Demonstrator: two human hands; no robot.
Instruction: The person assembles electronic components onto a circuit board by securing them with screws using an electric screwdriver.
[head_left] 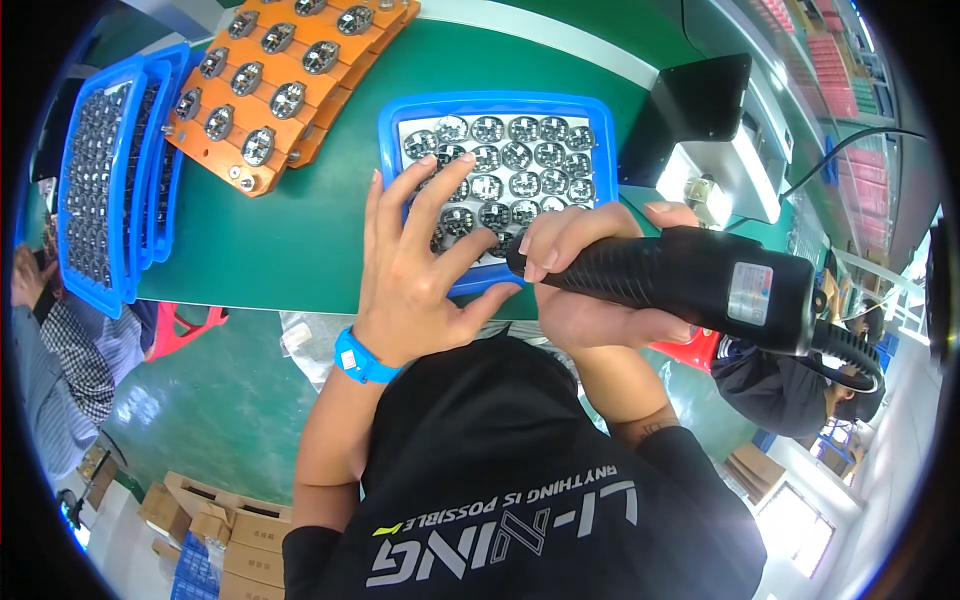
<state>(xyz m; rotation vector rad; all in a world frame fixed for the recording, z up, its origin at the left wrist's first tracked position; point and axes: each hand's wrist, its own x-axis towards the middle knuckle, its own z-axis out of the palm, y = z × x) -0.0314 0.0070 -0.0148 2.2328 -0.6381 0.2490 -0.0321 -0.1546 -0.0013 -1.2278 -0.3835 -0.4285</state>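
Before the left hand [408,282], a blue tray [500,99] with a white liner [410,124] carries black-and-silver circuit boards [487,187] on a green tabletop [330,240]. Beyond it to the left, an orange rack [325,100]. In the right hand [600,325], a black handheld tool [680,270] with a silver label [750,293]. Behind both, a black T-shirt [450,425] with silver-grey lettering. Far left, a black-and-white checked sleeve [85,375].

- Blue tray [500,99], rounded corners, whitish inside, sitting flat on the green tabletop [290,235]
- Loads of little round parts [486,187] in it, black and silver, lined up in rough rows
- Chunky black handheld tool [690,270], ribbed grip, pale label [750,292], cord out the back, lying roughly sideways, front end over the tray's near side, can't tell if it's touching a part
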